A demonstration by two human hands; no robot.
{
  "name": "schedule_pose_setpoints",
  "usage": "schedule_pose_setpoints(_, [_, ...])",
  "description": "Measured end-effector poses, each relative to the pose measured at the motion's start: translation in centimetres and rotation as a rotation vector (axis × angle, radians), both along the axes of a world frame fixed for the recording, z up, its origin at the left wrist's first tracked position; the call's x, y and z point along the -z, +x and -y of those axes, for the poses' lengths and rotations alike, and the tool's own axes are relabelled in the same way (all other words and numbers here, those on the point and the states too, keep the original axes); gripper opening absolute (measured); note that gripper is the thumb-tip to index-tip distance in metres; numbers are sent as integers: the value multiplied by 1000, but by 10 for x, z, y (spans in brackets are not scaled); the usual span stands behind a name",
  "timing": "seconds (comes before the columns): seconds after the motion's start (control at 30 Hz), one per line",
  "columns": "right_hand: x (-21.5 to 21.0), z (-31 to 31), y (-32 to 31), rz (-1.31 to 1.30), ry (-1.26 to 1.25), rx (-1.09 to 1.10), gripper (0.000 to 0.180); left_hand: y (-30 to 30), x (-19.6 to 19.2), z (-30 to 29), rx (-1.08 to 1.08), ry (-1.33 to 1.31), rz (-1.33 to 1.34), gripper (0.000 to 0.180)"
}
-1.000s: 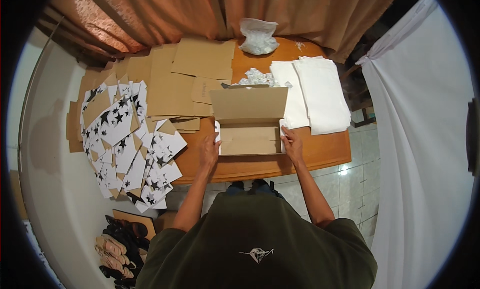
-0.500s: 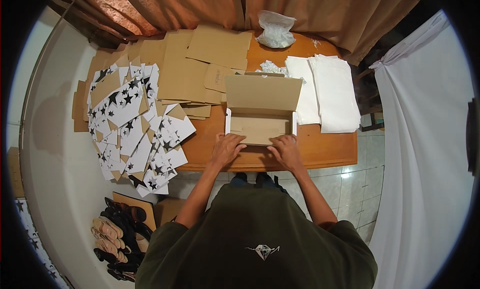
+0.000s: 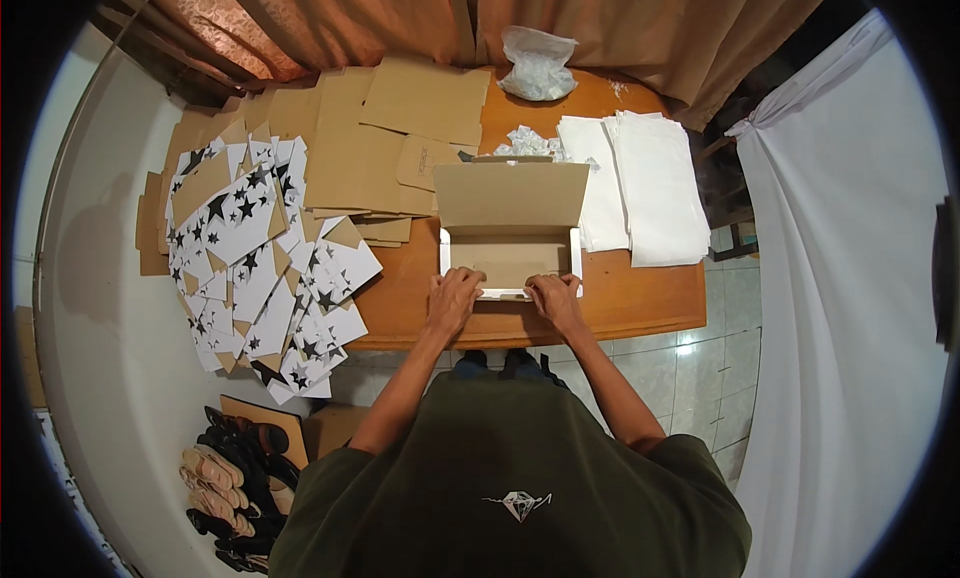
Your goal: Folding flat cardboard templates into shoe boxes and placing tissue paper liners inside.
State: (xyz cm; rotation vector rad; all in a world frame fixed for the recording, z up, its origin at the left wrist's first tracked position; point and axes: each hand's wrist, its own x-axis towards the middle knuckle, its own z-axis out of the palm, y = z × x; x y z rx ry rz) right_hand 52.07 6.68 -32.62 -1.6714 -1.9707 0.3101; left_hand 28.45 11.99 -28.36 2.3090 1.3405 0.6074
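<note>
A cardboard box [image 3: 575,250], brown inside and white on its side walls, sits near the table's front edge. Its brown lid [image 3: 512,196] stands raised at the back, and the inside shows bare cardboard. My left hand [image 3: 456,298] is closed over the left end of the box's front wall, fingers curled over the edge. At the right end, my right hand [image 3: 554,300] pinches the same wall. A white strip of that wall shows between the two hands.
White star-printed cardboard pieces [image 3: 265,268] overlap at left, beside flat brown cardboard sheets [image 3: 350,158]. White paper stacks [image 3: 660,188] lie at right. Behind the box are small clear packets [image 3: 527,141] and a filled plastic bag [image 3: 540,66]. Shoes [image 3: 225,483] stand on the floor at lower left.
My fingers have curled from pressing inside the box's front to gripping over its front wall, and a white strip now shows there. The whole view has shifted slightly.
</note>
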Motion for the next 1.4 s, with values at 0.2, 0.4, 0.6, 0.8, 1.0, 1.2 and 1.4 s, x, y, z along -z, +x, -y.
schedule_pose_setpoints(0.2, [-34, 29, 1, 89, 115, -74, 18, -22, -13, 16, 241, 109, -48, 21])
schedule_pose_setpoints(0.4, [-31, 24, 12, 67, 179, -154, 27, -26, 4, 9, 247, 158, -19, 28])
schedule_pose_setpoints(0.6, [-27, 10, 14, 44, 215, -132, 32, -21, 4, -1, 197, 218, 1, 27])
schedule_pose_setpoints(0.8, [-28, 16, 8, 5, 209, -133, 28, -26, -4, 8, 175, 118, -37, 23])
schedule_pose_setpoints(1.0, [-59, 38, 5, -32, 223, -67, 20, -41, -34, 22, 167, 135, 62, 17])
schedule_pose_setpoints(1.2, [-46, 3, 35, -359, -11, 351, 39, -47, -10, -25, -351, 124, 210, 30])
schedule_pose_setpoints(1.4, [-35, -2, 21, -203, 61, 403, 41, -44, -21, -35, -289, -150, 200, 34])
